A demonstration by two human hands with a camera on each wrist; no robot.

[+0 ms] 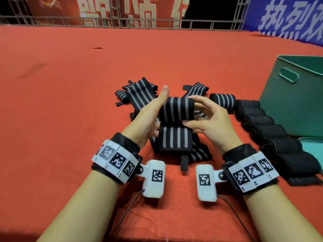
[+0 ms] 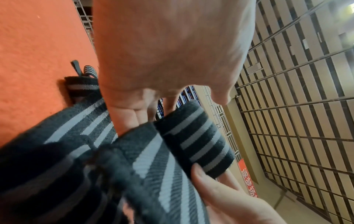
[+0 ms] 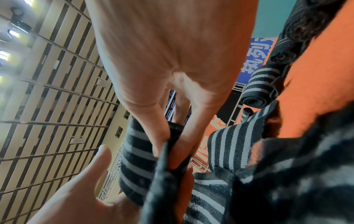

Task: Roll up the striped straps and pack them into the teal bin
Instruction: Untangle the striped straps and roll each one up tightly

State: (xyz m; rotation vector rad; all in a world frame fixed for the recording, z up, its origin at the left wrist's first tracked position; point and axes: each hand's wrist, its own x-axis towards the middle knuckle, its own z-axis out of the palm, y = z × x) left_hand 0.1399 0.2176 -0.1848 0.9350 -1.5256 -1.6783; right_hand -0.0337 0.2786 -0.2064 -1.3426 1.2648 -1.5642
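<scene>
You are working over a red felt table (image 1: pixel 70 102), which is stretching far and wide under everything. At the right edge the teal bin (image 1: pixel 295 102) is standing upright on the table, its handle slot facing you, with a pale teal lid (image 1: pixel 312 147) lying just near of it. Along the bin's left side a row of rolled straps (image 1: pixel 265 126) is lying side by side, running from far to near, and one more finished roll (image 1: pixel 225 100) is sitting at the row's far end. A loose pile of flat straps (image 1: pixel 139 95) is spreading on the table beyond and left of your hands. In the middle you are holding up the strap being rolled (image 1: pixel 176 110), raised off the table, its rolled part between both hands and its free tail (image 1: pixel 173 139) hanging toward you with a black tab at its near end. Your left hand (image 1: pixel 148 117) is pressing against the roll's left end with the thumb sticking straight up; how its fingers are lying behind the roll cannot be told. Your right hand (image 1: pixel 208 119) is closing its grip on the roll's right end, thumb below and fingers curling over the top, pinching the fabric, as the right wrist view (image 3: pixel 172 136) is showing.
</scene>
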